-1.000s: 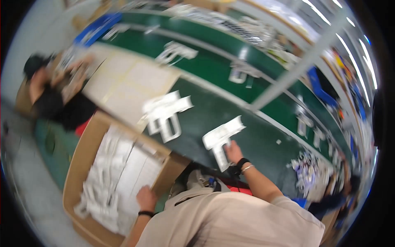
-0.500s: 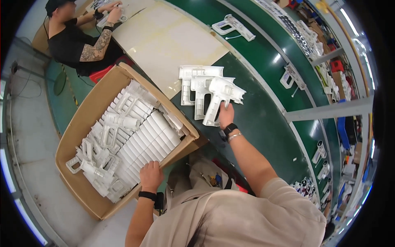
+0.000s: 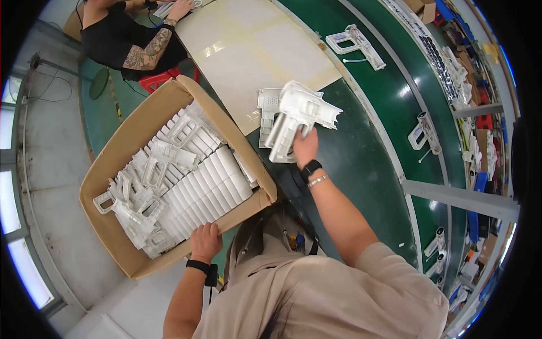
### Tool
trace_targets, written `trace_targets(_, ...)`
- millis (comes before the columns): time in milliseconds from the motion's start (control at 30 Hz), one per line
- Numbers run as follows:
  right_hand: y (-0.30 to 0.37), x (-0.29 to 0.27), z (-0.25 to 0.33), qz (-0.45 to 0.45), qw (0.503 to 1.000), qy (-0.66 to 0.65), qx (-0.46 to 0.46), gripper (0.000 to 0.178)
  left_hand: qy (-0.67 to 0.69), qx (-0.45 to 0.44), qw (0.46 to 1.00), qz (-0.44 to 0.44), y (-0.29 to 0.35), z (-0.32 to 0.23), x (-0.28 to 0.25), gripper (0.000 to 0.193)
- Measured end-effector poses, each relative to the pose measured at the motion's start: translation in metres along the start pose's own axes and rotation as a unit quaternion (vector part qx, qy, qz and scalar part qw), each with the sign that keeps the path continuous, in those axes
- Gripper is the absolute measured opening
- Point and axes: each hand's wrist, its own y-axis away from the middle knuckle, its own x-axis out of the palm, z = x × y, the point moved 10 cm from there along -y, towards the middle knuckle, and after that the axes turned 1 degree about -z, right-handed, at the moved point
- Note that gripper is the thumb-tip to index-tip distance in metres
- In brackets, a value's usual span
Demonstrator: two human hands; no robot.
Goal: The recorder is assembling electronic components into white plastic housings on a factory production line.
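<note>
My right hand is closed around the handle of a white plastic pistol-shaped housing, over the green tabletop. Under and beside it is another white housing, mostly covered. Whether a further shell is caught in the same grip I cannot tell. To the left, my left hand has its fingers curled over the near rim of a big cardboard box. Inside the box, white housings stand packed in rows, with several loose handle-shaped shells lying on top at its left and far side.
A pale board covers the far part of the table. On the right, a green conveyor carries white housings with cables. A grey metal bar crosses it. Another person sits at the far left, on a red stool.
My right hand has brought its housing left, over the shells on the table, covering more of them. The left hand stays on the box rim. The whole view has shifted slightly.
</note>
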Motion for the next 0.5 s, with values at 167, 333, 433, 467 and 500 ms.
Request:
trace_targets(167,-0.022,0.039,-0.009,0.098,0.985,0.138,0.013,0.040,0.009,0.001,1.000,-0.002,-0.009,0.004,0.004,0.023)
trace_targets(333,-0.018,0.046,-0.006,0.145,0.981,0.119,0.053,0.051,0.016,-0.002,1.000,-0.007,-0.011,0.008,-0.004,0.023)
trace_targets(433,-0.028,0.053,-0.002,0.179,0.966,0.181,0.052,0.049,0.017,0.006,1.000,0.000,-0.015,0.007,-0.004,0.023)
trace_targets(467,-0.030,0.057,0.003,0.209,0.951,0.223,0.043,0.047,0.017,0.005,1.000,0.000,-0.015,0.008,-0.004,0.023)
trace_targets(500,-0.031,0.055,0.011,0.203,0.955,0.214,0.032,0.045,0.018,0.002,1.000,0.006,-0.015,0.009,-0.002,0.023)
